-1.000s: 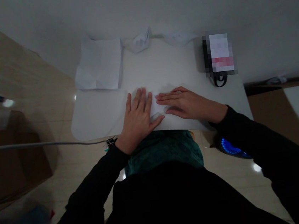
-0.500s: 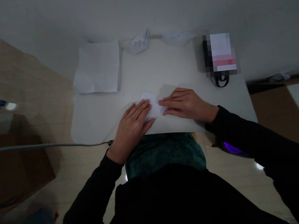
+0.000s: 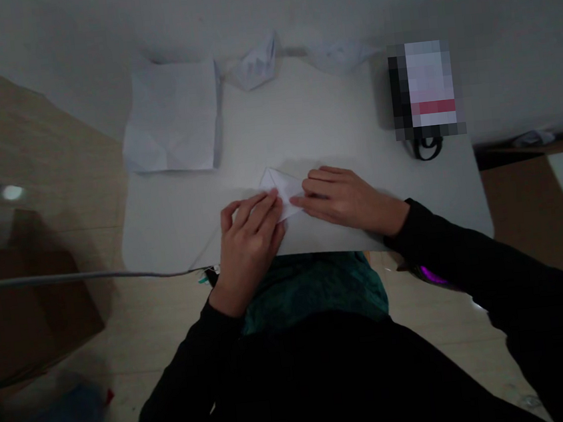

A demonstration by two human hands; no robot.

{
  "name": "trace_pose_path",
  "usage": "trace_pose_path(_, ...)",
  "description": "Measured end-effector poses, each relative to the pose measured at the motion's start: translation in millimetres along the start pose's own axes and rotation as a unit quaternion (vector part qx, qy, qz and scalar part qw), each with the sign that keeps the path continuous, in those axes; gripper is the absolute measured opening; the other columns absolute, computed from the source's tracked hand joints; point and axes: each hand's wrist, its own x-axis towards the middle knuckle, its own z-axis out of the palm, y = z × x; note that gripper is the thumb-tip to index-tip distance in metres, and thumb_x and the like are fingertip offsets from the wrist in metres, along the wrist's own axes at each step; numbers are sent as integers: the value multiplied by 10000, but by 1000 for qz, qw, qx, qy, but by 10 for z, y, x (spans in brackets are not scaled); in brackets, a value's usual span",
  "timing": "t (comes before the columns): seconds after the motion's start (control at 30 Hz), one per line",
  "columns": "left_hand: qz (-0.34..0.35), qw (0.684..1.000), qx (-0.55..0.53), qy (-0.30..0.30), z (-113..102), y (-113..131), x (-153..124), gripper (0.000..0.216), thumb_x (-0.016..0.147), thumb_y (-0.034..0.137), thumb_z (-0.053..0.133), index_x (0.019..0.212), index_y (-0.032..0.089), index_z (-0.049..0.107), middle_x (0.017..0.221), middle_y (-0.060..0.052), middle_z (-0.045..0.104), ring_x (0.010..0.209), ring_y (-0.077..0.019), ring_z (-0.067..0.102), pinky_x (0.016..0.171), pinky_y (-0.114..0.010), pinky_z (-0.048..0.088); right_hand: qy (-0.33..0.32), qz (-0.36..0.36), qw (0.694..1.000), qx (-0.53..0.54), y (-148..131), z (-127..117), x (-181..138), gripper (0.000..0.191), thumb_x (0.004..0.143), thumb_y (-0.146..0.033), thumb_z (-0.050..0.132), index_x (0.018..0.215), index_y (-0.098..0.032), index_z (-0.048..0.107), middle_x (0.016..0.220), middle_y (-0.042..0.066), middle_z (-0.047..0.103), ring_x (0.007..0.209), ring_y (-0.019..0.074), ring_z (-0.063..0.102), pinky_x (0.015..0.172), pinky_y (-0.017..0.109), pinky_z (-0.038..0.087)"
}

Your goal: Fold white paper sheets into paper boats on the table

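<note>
A small sheet of folded white paper point(image 3: 286, 185) lies near the table's front edge, its peak pointing to the back and a crease running down from it. Over its left side rests my left hand point(image 3: 251, 231), fingers bent and closed on the paper, with the thumb partly tucked beneath. My right hand point(image 3: 337, 195) grips the right corner, its fingers curled together and one fingertip reaching onto the paper's middle. Both hands cover the paper's sides, so its full outline is hidden.
A stack of white paper point(image 3: 173, 115) lies at the table's back left. Folded paper pieces point(image 3: 257, 66) stand along the wall. A blurred-out box-like item point(image 3: 424, 85) with a black strap is at the back right. A grey cable point(image 3: 77, 277) runs in from the left, above a cardboard box point(image 3: 30, 311).
My right hand has moved slightly left onto the paper, and its fingers have curled in. My left fingers have bent more. The view has shifted a little.
</note>
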Motion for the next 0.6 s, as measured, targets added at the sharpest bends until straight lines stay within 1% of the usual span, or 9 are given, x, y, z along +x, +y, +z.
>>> trace_pose_path(0.07, -24, 999, 16, 20, 14, 35, 4, 262, 973, 190, 632, 1222, 226, 705, 1315, -79, 734, 1166, -292, 683, 1000, -546, 485, -2, -13, 1000, 7, 7, 10, 33, 269, 1060, -185, 466, 972, -160, 719, 844, 53, 655, 839, 190, 548, 738, 334, 449)
trace_pose_path(0.13, -32, 999, 7, 28, 29, 50, 18, 214, 969, 196, 646, 1163, 231, 729, 1278, -69, 753, 1083, -278, 686, 921, -503, 494, -9, -11, 999, 28, 17, 30, 58, 290, 1066, -178, 445, 941, -165, 706, 846, 52, 636, 847, 190, 539, 737, 339, 437)
trace_pose_path(0.23, -47, 998, -20, 34, 51, 33, 58, 127, 965, 215, 660, 1056, 221, 748, 1226, -49, 776, 1008, -255, 688, 838, -442, 501, -12, 35, 994, 103, 36, 85, 81, 314, 1075, -241, 447, 893, -183, 696, 832, 44, 601, 832, 188, 529, 734, 346, 432)
trace_pose_path(0.3, -74, 996, -40, 44, 64, 6, 94, 91, 962, 248, 673, 996, 216, 751, 1171, -36, 795, 974, -249, 700, 827, -432, 509, -4, 73, 982, 174, 52, 124, 91, 316, 1070, -303, 473, 886, -183, 700, 838, 44, 587, 835, 186, 534, 754, 352, 448)
trace_pose_path(0.4, -129, 985, -103, 53, 77, -29, 144, 93, 942, 281, 698, 909, 207, 744, 1094, -32, 813, 946, -233, 728, 867, -427, 536, 3, 130, 956, 263, 78, 162, 102, 315, 1049, -385, 520, 894, -189, 713, 850, 40, 590, 841, 187, 548, 779, 362, 467)
trace_pose_path(0.5, -178, 970, -159, 56, 78, -42, 180, 118, 901, 284, 737, 814, 207, 715, 1056, -29, 818, 935, -212, 750, 899, -403, 558, -16, 192, 931, 309, 105, 171, 114, 292, 1004, -449, 593, 903, -208, 725, 852, 45, 621, 859, 207, 566, 798, 386, 475)
trace_pose_path(0.6, -207, 962, -168, 60, 70, -41, 204, 127, 865, 285, 767, 790, 211, 697, 1035, -25, 818, 931, -212, 758, 885, -386, 569, -47, 237, 915, 325, 121, 161, 131, 262, 952, -464, 669, 902, -215, 733, 833, 53, 646, 883, 236, 587, 823, 417, 477)
